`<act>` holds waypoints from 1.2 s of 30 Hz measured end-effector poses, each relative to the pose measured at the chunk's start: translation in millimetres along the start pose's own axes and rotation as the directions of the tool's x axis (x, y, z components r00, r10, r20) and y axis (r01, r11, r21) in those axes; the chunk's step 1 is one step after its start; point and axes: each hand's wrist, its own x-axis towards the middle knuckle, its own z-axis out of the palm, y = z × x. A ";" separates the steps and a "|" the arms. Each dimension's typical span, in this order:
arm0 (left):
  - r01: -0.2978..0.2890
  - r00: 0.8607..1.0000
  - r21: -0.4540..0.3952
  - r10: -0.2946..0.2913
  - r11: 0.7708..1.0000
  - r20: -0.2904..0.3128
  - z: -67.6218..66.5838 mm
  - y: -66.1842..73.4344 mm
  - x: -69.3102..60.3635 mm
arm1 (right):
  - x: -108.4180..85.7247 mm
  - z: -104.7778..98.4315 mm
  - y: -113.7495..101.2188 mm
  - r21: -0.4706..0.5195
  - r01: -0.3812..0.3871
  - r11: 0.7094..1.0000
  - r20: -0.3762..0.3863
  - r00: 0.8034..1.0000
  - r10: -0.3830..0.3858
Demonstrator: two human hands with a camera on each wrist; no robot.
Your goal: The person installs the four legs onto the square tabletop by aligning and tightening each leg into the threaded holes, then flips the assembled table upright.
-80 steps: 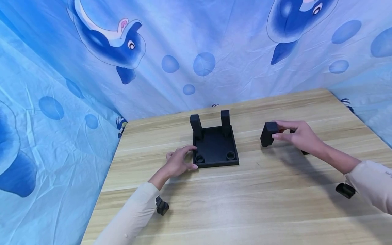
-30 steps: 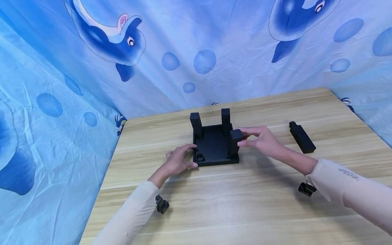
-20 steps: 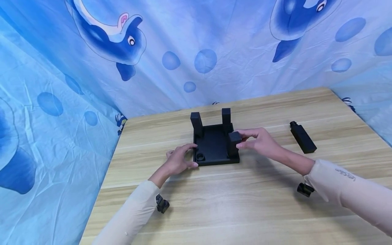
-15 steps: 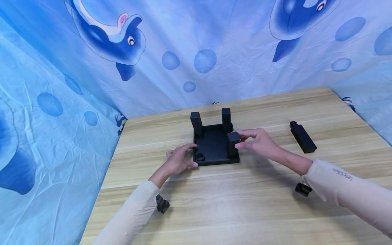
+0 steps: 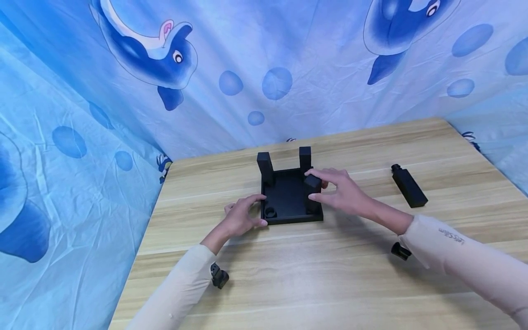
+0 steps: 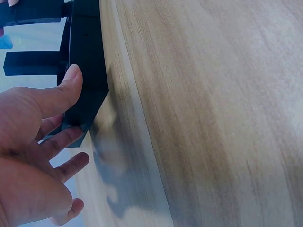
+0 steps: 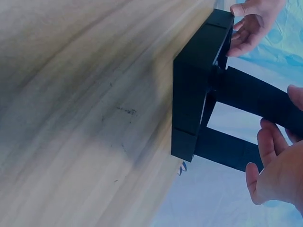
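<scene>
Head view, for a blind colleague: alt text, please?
A right hand grips the nearest of three square black posts standing in a shallow black tray, whose left side the left hand touches; a fourth post lies on the wooden table.

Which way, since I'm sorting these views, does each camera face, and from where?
Head: worn on the head, facing forward and down over the table; left hand, right hand and sleeves show.
Left wrist: on that wrist, facing the left hand at the black tray; a bit of right hand shows, top left.
Right wrist: on that wrist, facing the leg the right hand grips; left hand shows, top.
Both wrist views share the black tray and both hands.
</scene>
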 end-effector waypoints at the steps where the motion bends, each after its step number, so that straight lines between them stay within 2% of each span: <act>1: 0.000 1.000 0.002 0.000 1.000 -0.001 -0.1 -0.1 0.1 | 1.0 0.6 0.1 -0.002 0.009 1.000 -0.012 1.000 -0.009; 8: -0.003 1.000 0.009 0.003 1.000 0.002 -0.8 -0.3 0.3 | 8.2 11.0 0.6 -0.076 -0.028 0.997 -0.055 0.998 0.024; 11: -0.003 1.000 0.007 0.003 1.000 0.007 -0.8 -0.3 -0.2 | 8.9 10.7 0.7 -0.118 -0.039 0.992 -0.009 0.999 0.038; 14: -0.002 1.000 0.007 0.002 1.000 0.012 -0.8 -0.4 -0.8 | 7.9 3.4 0.3 -0.123 -0.034 0.992 0.082 0.996 0.045; 18: -0.010 1.000 0.007 0.010 1.000 0.012 -0.8 -0.8 -1.2 | 7.2 -10.8 -1.4 -0.079 0.036 0.996 0.180 0.983 -0.022; 21: -0.013 1.000 0.005 0.012 1.000 0.015 -1.1 -0.9 -1.2 | 6.7 -19.7 -2.8 -0.050 0.094 0.994 0.208 0.975 -0.082; 24: -0.004 1.000 0.005 0.004 1.000 0.016 -1.4 -1.1 -1.2 | 6.1 -24.7 -3.7 -0.040 0.106 0.994 0.217 0.971 -0.095; 28: -0.002 1.000 0.007 0.002 1.000 0.012 -1.3 -1.4 -0.4 | 6.7 -24.3 -3.5 -0.044 0.097 0.994 0.231 0.969 -0.085; 36: -0.008 1.000 0.005 0.008 1.000 0.006 -0.1 -0.2 0.1 | 11.1 -15.7 -5.4 -0.045 0.154 0.987 0.270 0.953 -0.137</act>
